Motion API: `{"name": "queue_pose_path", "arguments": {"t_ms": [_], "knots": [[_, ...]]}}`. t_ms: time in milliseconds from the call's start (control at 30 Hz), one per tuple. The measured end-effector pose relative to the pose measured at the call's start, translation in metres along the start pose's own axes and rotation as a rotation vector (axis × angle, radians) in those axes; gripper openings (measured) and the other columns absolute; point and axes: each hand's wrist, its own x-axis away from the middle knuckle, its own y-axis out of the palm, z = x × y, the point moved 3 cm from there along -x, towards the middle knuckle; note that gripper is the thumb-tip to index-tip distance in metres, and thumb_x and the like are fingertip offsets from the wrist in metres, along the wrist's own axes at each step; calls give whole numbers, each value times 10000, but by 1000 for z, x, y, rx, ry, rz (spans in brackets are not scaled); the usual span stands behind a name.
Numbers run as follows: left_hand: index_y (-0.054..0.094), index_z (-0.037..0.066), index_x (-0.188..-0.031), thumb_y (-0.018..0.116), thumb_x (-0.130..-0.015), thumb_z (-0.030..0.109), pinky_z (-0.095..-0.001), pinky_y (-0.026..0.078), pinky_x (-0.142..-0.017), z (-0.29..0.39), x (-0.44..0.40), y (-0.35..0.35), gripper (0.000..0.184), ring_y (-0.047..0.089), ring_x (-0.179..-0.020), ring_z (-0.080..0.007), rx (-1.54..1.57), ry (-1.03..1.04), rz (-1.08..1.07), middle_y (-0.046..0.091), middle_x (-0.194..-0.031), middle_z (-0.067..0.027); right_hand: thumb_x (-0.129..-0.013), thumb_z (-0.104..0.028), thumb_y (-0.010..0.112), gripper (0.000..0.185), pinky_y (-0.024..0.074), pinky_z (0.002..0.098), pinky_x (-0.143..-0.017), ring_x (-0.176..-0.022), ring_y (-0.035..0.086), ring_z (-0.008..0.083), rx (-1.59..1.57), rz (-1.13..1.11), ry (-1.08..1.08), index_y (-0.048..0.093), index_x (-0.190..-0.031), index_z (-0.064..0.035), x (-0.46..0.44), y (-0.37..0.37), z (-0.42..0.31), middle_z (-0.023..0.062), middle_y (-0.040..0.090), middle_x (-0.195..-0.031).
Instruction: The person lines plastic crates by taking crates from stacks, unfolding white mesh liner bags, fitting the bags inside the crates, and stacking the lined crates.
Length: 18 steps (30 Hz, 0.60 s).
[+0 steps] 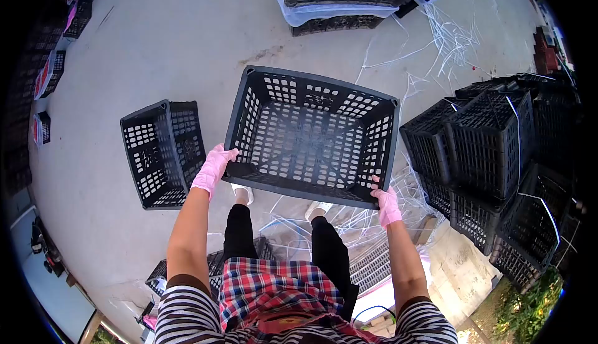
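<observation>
An empty black plastic crate (305, 138) with slotted walls and bottom is held up in front of me, its open side facing me. My left hand (215, 166), in a pink glove, grips the crate's near left corner, thumb over the rim. At the near right corner my right hand (386, 204), also pink-gloved, is closed on the rim. Under the crate's near edge show my white shoes. Left of the held crate, two black crates (163, 155) rest on the floor, one against the other.
Stacked black crates (492, 144) stand at the right. More crates with white liners (342, 14) are at the top. White straps (448, 38) lie tangled on the concrete floor (93, 182). Crates line the far left, and others sit behind my legs. Green plants (536, 306) grow at lower right.
</observation>
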Motion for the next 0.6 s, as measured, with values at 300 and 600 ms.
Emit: {"name": "queue_pose_path", "arguments": {"t_ms": [300,600], "knots": [[194,-10,-1429,809,-680,340,-343,243,-1108,-104,-40,-185,1030,231,-1359,-306,-616,-70,1136,215,-1469,-202,-808,-92,690,721,285,317,-1070,-1287,363,227,485,443,-189,297,-1406,1,-82,88,120,137,400,-1385],[562,57,-1120,714,-787,197,-305,483,-666,-199,-151,-234,392,619,-744,-188,-320,-136,676,652,-930,-54,-825,27,600,602,455,270,-872,-984,525,158,509,217,-52,360,-1374,-29,10,142,185,115,331,-1419]]}}
